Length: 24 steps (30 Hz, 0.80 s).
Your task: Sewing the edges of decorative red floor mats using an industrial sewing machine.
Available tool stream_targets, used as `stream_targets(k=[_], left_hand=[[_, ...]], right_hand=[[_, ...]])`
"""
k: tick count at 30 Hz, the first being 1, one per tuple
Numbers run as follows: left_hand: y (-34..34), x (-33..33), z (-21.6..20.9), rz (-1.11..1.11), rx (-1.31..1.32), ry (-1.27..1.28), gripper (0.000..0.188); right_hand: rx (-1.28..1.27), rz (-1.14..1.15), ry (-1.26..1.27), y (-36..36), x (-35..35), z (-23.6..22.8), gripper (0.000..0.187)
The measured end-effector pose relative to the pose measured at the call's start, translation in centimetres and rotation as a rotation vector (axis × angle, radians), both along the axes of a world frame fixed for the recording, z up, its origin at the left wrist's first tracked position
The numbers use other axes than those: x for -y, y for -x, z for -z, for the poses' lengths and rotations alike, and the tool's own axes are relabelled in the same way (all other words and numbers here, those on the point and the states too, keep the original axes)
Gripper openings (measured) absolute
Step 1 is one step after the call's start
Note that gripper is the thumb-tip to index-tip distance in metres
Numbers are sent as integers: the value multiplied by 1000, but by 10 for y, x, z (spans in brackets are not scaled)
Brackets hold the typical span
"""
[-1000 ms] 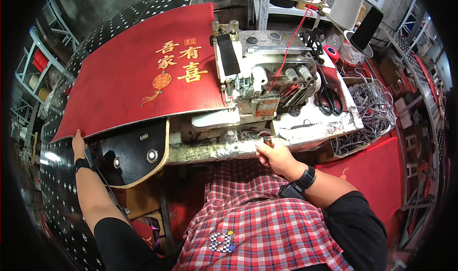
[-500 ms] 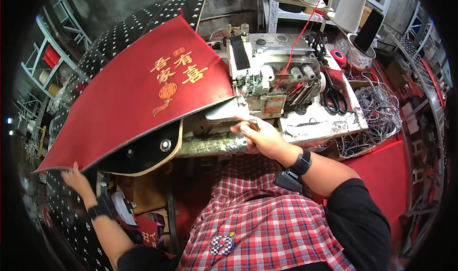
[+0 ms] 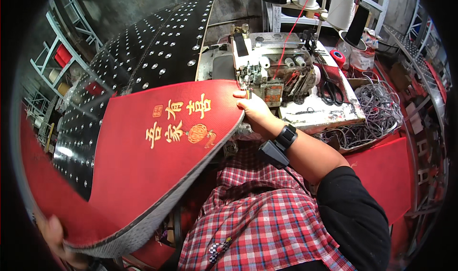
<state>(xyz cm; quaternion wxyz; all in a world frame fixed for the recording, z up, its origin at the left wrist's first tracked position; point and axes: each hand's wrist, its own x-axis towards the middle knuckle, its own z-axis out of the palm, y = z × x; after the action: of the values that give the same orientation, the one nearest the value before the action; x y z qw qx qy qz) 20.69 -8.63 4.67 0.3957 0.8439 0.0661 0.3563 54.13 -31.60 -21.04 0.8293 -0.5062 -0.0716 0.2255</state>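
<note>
Grey concrete walls and metal shelving [image 3: 57,75] close in a cramped workshop, where a black table surface studded with rows of shiny metal rollers [image 3: 157,56] slopes away to the left of a grimy industrial sewing machine [image 3: 274,73]. Across the studded surface lies a large red doormat with gold embroidered characters and a dark rubber backing [image 3: 143,175]; it is lifted and bowed, its near edge curling up so the grey-black underside shows along the rim. The right hand [image 3: 255,111] rests at the mat's far right corner just beside the machine's needle area, fingers closed down on the red fabric edge, pinching it against the machine bed. A black wristband with a small black box and a cable [image 3: 279,144] sits on that forearm. The left hand [image 3: 55,237] appears at the lower left rim of the view, blurred, gripping the near left end of the mat from beneath, with fingers curled under the rubber edge. Behind the machine stand tall thread cones in white and black [image 3: 334,6], with a red thread [image 3: 291,32] running down to the machine. On the stained white machine table [image 3: 324,113] lie black-handled scissors [image 3: 329,87] and a small red spool [image 3: 338,57], and a tangle of grey wire [image 3: 377,104] fills a tray at right. More red mat material [image 3: 386,171] lies lower right, beside the person's red-and-white checked shirt [image 3: 257,223].
</note>
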Motion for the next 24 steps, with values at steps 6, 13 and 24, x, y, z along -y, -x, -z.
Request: stream_targets(k=[6, 13, 24], left_hand=[[-72, -47, 15, 448, -278, -106, 36], [99, -169, 92, -1128, -10, -118, 40], [90, -105, 186, -763, 555, 1022, 79]], right_hand=[[142, 54, 16, 8, 11, 18, 24], [129, 92, 47, 11, 14, 47, 15], [395, -178, 285, 49, 33, 40, 18]])
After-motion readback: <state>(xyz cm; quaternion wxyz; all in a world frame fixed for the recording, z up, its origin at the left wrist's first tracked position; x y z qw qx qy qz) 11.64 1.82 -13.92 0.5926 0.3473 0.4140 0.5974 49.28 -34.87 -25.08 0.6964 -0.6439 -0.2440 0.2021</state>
